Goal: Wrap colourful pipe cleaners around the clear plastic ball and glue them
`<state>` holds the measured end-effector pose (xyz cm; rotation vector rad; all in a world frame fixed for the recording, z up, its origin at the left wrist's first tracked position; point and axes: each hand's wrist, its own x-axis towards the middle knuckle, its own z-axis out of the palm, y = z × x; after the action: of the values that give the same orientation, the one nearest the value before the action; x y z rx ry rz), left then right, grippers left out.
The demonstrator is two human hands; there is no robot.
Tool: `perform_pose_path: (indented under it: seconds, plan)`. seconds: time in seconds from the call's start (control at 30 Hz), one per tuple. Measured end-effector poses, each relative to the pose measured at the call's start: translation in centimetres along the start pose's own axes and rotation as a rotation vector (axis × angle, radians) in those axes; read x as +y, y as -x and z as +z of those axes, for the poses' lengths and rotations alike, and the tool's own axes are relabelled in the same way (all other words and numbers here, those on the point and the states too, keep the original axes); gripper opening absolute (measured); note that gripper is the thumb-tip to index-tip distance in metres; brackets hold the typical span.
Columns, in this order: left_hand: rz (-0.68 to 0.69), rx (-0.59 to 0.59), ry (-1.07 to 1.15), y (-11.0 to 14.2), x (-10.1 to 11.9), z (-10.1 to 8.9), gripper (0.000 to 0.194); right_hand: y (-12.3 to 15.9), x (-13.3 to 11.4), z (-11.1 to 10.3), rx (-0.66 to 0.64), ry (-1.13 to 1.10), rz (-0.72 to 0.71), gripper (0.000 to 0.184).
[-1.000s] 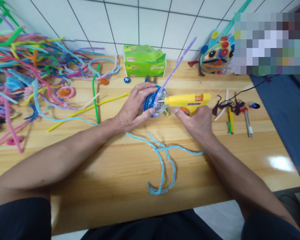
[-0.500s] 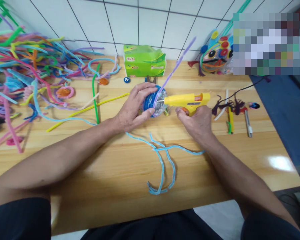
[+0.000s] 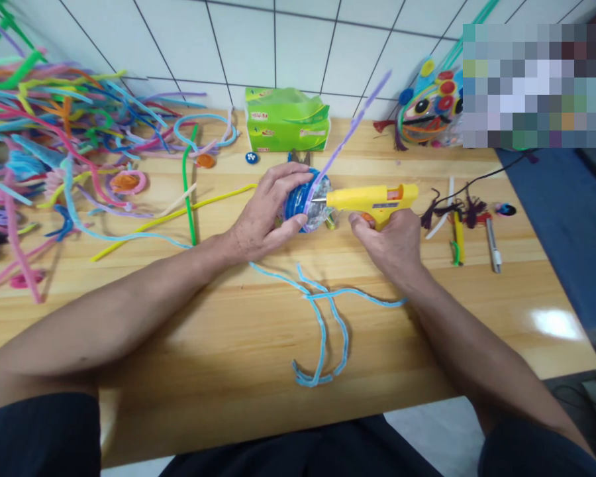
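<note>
My left hand [image 3: 265, 215] is wrapped round a small clear bottle [image 3: 308, 202] wound with blue pipe cleaner. A lilac pipe cleaner [image 3: 350, 129] sticks up from it toward the wall. My right hand [image 3: 390, 242] grips the handle of a yellow glue gun [image 3: 372, 197], a finger on its orange trigger. The gun's metal nozzle touches the bottle's side. Both rest on the wooden table [image 3: 228, 331].
Loose light-blue pipe cleaners [image 3: 322, 318] lie just in front of my hands. A large heap of coloured pipe cleaners [image 3: 54, 146] fills the left. A green tissue pack [image 3: 285, 119] and a pipe-cleaner fish figure [image 3: 430, 106] stand at the wall. Pens and scraps [image 3: 464, 222] lie at the right.
</note>
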<state>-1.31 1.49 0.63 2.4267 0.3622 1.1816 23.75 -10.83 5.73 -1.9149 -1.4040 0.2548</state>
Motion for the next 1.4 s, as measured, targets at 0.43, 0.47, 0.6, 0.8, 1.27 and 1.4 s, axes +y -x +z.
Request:
perform_pose_path:
  seconds: [0.43, 0.47, 0.6, 0.8, 1.27, 1.4]
  plan:
    - [-0.007, -0.015, -0.013, 0.03, 0.0, -0.12, 0.07, 0.04, -0.14, -0.07, -0.014, 0.009, 0.003, 0.031]
    - [-0.003, -0.016, -0.01, 0.02, -0.03, -0.1, 0.07, 0.05, -0.17, -0.09, -0.012, 0.01, 0.006, 0.031]
    - [0.008, -0.008, 0.015, -0.01, -0.03, -0.07, 0.07, 0.06, -0.21, -0.16, -0.009, 0.004, 0.016, 0.031]
    - [-0.006, -0.015, 0.001, -0.01, 0.11, -0.16, 0.069, 0.03, -0.32, -0.13, -0.018, -0.021, 0.022, 0.029]
    - [-0.032, -0.027, -0.005, 0.04, 0.13, -0.22, 0.072, -0.02, -0.48, -0.22, -0.019, 0.002, 0.043, 0.029]
    - [-0.026, -0.028, -0.001, 0.03, 0.06, -0.21, 0.07, -0.06, -0.39, -0.17, -0.016, 0.02, 0.04, 0.029]
